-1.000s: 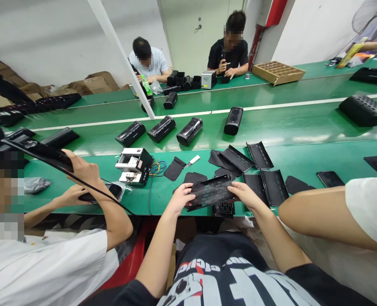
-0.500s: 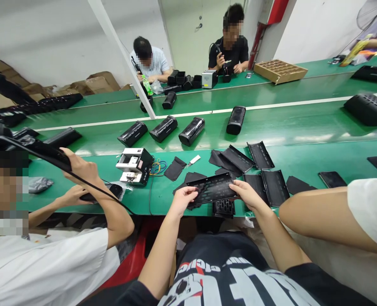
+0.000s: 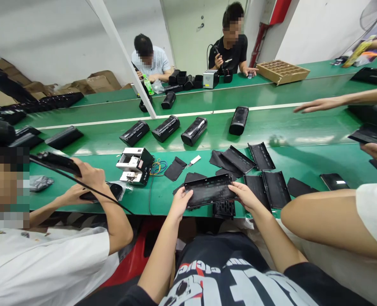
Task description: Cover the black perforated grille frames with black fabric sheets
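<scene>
Between my two hands is a black perforated panel (image 3: 210, 191), held level above the green table's front edge. My left hand (image 3: 181, 200) grips its left end, thumb on top. At the right end, my right hand (image 3: 243, 194) is closed on the same panel. Below it, a second perforated panel (image 3: 224, 209) sticks out over the table edge. Several similar black panels (image 3: 276, 190) lie to the right and behind, some on thin black sheets (image 3: 222, 160). A small dark sheet (image 3: 175, 168) lies left of them, beside a white tag-like piece (image 3: 195, 160).
A white-and-black machine (image 3: 134, 165) with coiled cables (image 3: 158, 167) stands to the left. Several black speaker-like units (image 3: 165, 128) sit on the green conveyor (image 3: 111, 123). Co-workers sit at both sides and opposite. A phone (image 3: 334, 181) lies right, near a co-worker's arm.
The panel in my hands has tilted slightly, and my left hand's grip has shifted along its left end. At right, a co-worker's hands have come in, one holding a black panel.
</scene>
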`<move>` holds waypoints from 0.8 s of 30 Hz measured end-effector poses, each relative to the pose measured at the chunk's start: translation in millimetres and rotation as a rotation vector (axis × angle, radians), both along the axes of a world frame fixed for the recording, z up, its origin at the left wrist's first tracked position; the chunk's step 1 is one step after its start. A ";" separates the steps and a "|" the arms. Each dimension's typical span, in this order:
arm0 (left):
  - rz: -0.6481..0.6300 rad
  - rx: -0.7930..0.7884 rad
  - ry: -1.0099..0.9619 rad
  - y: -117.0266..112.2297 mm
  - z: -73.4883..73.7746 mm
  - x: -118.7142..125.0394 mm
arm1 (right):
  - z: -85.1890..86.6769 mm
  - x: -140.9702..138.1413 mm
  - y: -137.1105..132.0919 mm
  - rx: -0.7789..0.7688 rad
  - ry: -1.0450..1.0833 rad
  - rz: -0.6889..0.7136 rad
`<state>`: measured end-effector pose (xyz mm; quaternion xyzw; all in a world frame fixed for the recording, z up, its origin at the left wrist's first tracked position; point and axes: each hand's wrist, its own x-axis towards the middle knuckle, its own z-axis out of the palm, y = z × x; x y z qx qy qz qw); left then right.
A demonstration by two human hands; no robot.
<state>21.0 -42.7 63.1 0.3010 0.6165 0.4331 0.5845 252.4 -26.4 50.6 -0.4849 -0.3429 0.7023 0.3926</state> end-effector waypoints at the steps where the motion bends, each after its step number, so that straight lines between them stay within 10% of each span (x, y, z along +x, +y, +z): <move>1: -0.032 0.016 -0.063 -1.0 0.7 1.0 | -0.2 -0.2 0.6 -0.009 -0.008 -0.003; 24: -0.140 0.009 -0.224 -5.6 29.1 -4.5 | -10.2 13.3 9.6 0.030 0.042 0.030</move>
